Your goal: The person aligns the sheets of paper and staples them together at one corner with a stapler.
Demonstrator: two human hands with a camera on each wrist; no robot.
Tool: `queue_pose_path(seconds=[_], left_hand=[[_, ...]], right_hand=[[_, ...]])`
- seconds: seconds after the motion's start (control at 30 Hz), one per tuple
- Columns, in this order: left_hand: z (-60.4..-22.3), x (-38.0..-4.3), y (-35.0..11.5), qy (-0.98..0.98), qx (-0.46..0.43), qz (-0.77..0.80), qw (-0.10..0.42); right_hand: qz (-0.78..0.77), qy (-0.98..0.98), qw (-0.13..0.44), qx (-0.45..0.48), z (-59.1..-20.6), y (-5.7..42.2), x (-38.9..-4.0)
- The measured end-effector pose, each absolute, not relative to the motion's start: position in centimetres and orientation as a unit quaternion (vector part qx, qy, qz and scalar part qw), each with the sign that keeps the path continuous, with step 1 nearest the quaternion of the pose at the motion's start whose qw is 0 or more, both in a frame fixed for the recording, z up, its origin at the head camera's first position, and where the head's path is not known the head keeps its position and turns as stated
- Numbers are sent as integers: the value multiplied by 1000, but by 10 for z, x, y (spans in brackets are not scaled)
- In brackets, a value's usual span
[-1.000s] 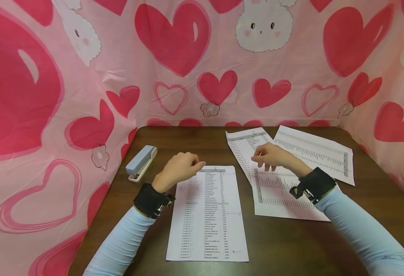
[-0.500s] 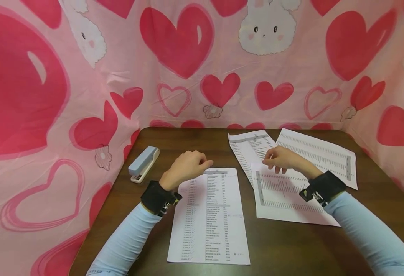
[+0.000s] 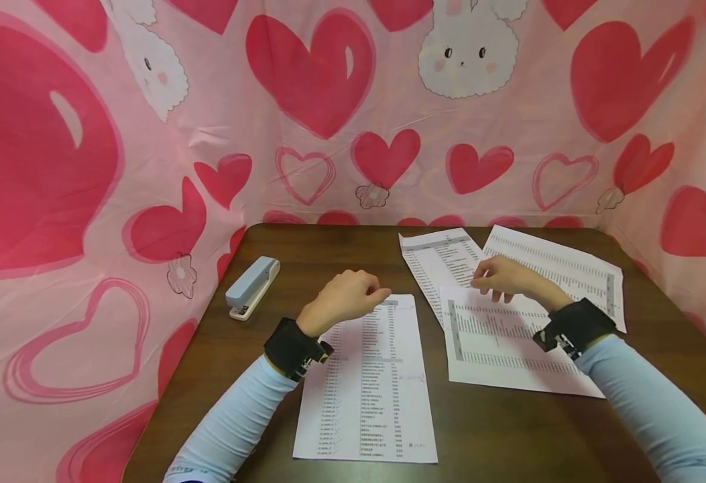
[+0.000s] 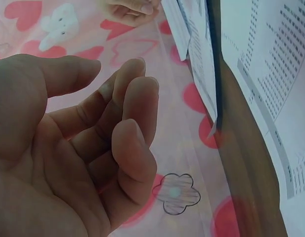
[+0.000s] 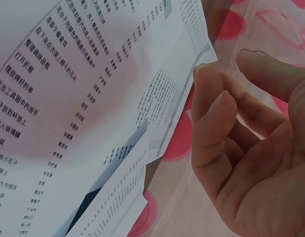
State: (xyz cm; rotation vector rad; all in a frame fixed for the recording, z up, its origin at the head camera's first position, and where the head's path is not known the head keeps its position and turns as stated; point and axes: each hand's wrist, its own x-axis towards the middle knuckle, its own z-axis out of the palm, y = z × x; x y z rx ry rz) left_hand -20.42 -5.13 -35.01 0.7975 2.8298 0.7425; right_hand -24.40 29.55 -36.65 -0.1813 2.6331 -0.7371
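My left hand [image 3: 348, 295] hovers over the top of a printed sheet [image 3: 367, 396] of paper, its fingers loosely curled with nothing between them. In the left wrist view the palm [image 4: 53, 163] shows bare. Off to the right, my right hand [image 3: 512, 276] hangs over a second printed sheet [image 3: 512, 372], near where it meets two more sheets. Those two are a left one [image 3: 434, 258] and a far right one [image 3: 570, 261], partly overlapped. The right wrist view shows the right fingers [image 5: 211, 133] relaxed and holding nothing, with lines of print behind them.
A blue and white stapler [image 3: 253, 287] lies at the left of the dark wooden table [image 3: 328, 245]. Pink cloth [image 3: 328, 67] with hearts and rabbits hangs behind and along both sides. Black camera straps [image 3: 295, 349] circle both wrists.
Both hands have drifted to the right above the sheets, and the head view has shifted slightly. The papers and stapler lie as before on the table.
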Motion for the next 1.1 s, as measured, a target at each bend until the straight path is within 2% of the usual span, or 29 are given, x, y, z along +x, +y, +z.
queue_pose_path(seconds=[0.47,1.1], left_hand=[[-366,-201,-29,928,293,227,50],[-379,-191,-6,920,318,213,81]], right_hand=[[-252,944,209,-49,-368,301,-247],[-242,947,205,-53,-374,306,-251]])
